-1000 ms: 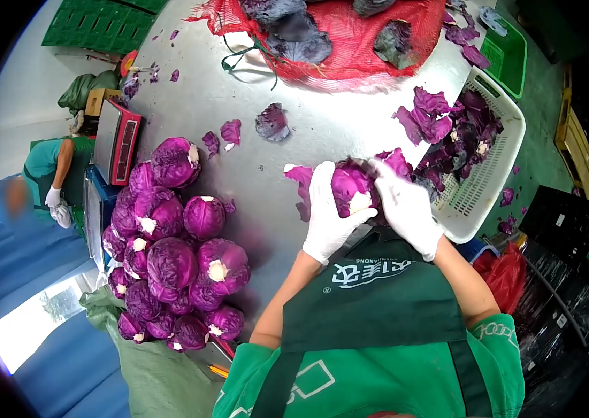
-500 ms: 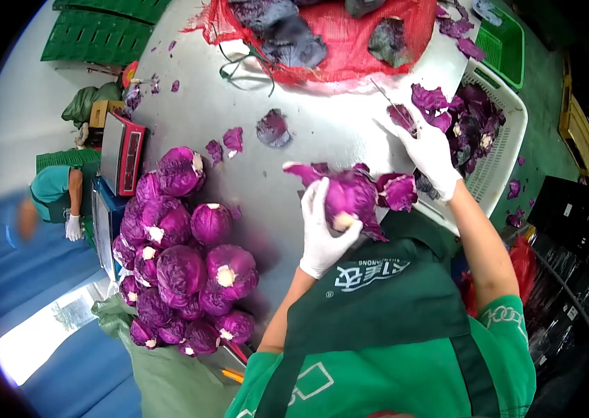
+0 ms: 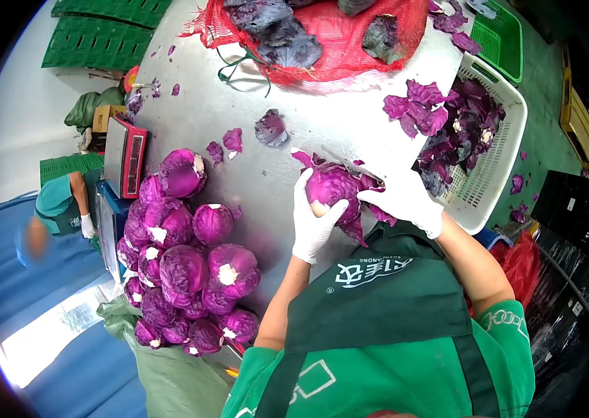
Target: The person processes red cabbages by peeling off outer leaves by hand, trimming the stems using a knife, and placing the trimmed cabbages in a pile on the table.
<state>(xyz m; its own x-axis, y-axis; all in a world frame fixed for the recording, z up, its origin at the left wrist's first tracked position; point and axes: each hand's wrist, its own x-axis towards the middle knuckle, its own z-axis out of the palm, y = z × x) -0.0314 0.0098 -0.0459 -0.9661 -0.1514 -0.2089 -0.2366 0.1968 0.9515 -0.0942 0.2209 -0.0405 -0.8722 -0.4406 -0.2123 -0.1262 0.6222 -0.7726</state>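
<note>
A purple cabbage (image 3: 333, 187) with loose outer leaves is held over the metal table, close to the apron. My left hand (image 3: 313, 221), in a white glove, grips its left and lower side, with the pale stem end near the thumb. My right hand (image 3: 406, 202), also gloved, has its fingers on the loose leaves at the cabbage's right side. Left of my hands is a pile of trimmed purple cabbages (image 3: 183, 272). One loose leaf (image 3: 271, 128) lies on the table (image 3: 239, 181) beyond my left hand.
A white basket (image 3: 500, 171) of leaves stands at the right, with a green basket (image 3: 510, 42) behind it. A red mesh bag (image 3: 340, 49) with dark cabbages lies at the far side. A red scale (image 3: 126, 157) and a co-worker (image 3: 61, 202) are at the left.
My right hand has moved from beside the white basket back to the cabbage and taken hold of its leaves. Several leaves now lie at the basket's edge. My left hand and the cabbage have shifted slightly left.
</note>
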